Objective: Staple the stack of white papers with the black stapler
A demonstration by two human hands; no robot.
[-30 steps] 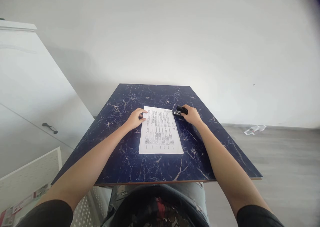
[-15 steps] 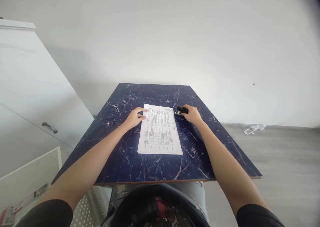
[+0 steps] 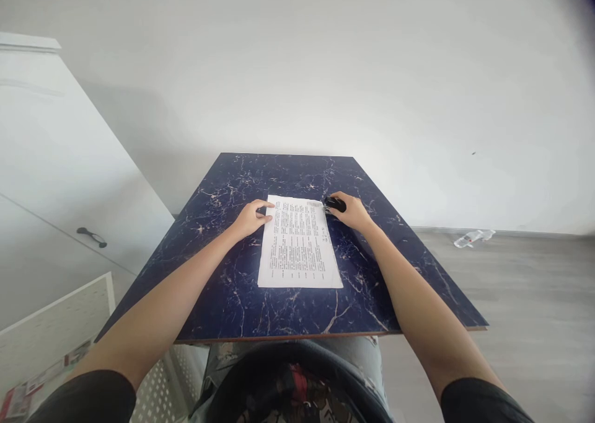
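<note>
Printed sheets of paper point(image 3: 297, 246) lie on the dark blue marbled table point(image 3: 288, 314), with lines of black text and some marks along the right side. My left hand point(image 3: 251, 216) is at their upper left edge, thumb and forefinger bent onto the margin and holding the sheets. In my right hand point(image 3: 352, 211) is a black stapler point(image 3: 335, 204), gripped from the right side. Its front end meets the upper right corner of the paper; the exact position of its jaws on the sheets is too small to make out.
A white cabinet point(image 3: 60, 162) with a dark handle stands to the left. Below it is a white-framed panel point(image 3: 69, 314). The pale wall point(image 3: 325, 63) rises behind the table's far edge. A clear plastic item point(image 3: 473, 239) lies on the grey floor at right.
My right hand has brought the stapler left, onto the paper's upper right corner, and its top looks lower. The sheets have shifted slightly right. My left hand stays in place.
</note>
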